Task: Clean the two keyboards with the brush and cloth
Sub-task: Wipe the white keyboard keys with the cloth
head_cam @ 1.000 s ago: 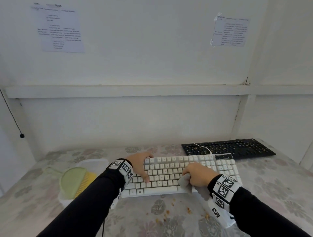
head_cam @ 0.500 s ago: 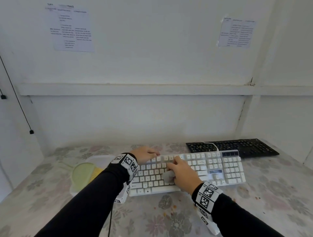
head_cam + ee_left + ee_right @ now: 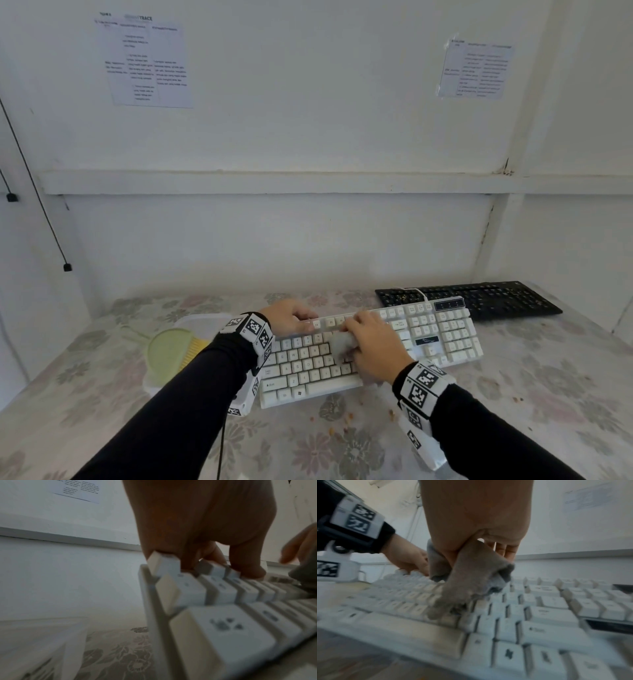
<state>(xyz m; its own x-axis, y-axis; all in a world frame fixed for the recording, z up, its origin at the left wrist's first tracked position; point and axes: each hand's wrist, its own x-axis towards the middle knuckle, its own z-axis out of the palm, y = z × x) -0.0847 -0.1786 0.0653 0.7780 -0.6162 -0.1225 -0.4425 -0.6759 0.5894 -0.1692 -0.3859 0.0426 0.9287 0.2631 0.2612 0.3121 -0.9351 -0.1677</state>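
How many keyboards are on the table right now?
2. The white keyboard lies near the front, under both hands. The black keyboard lies behind it toward the right, by the wall. None other shows in these views.

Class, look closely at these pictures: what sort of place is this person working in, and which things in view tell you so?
Probably a simple indoor work booth set up for a practice task, not an ordinary office. Printed sheets are taped to bare white walls, a flowered cloth covers the table, and a white keyboard and a black keyboard lie there with no computer in view.

Bare tabletop [image 3: 534,394] R of white kbd [image 3: 445,337]; black kbd [image 3: 479,301] behind, tub [image 3: 202,320] (holds brush) blocks L.
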